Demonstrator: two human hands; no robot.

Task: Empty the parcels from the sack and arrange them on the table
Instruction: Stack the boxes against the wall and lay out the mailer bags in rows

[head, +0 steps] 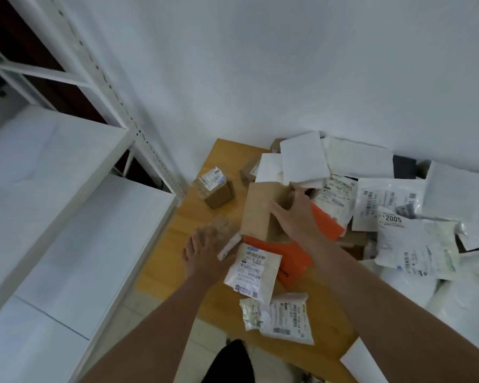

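Currently right hand [296, 214] grips the tall brown box [260, 211], fingers [297, 189] wrapped over its top edge, box upright on the counter [161, 275]. Left hand [202, 252] flat, fingers spread wide, resting on a small blurred parcel [224, 230]. Small cube box [215, 189] sits apart, upper left. White mailers [415, 244] heaped right; orange mailer [291, 258] under the box.

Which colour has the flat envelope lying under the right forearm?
Orange. The flat envelope shows best in the head view, partly covered by the right forearm.
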